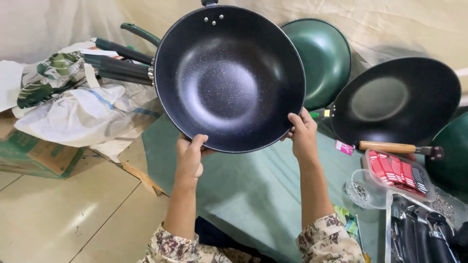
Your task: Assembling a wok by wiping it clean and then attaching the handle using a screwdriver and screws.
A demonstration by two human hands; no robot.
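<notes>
1. Both hands, left hand (189, 158) and right hand (303, 134), pinch the bottom rim of a black wok (229, 78); each grip is closed on its edge.
2. It's held up, tilted toward the face, probably to check the speckled coating.
3. Green cloth (243, 190) covers the floor below.
4. Behind: another black pan (395, 100), a green wok (324, 58), loose handles (119, 65).

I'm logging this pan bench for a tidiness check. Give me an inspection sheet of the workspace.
Surface: green cloth spread over a tiled floor.
Job's things: black speckled wok, held up with its inside facing the camera.
Clutter: loose dark handles, white sacks, cardboard box, second black wok, green wok, wooden-handled tool, trays of small parts.
Grippers: left hand and right hand each grip the lower rim.
Cables: nothing seen.
Surroundings: pale fabric backdrop.
</notes>
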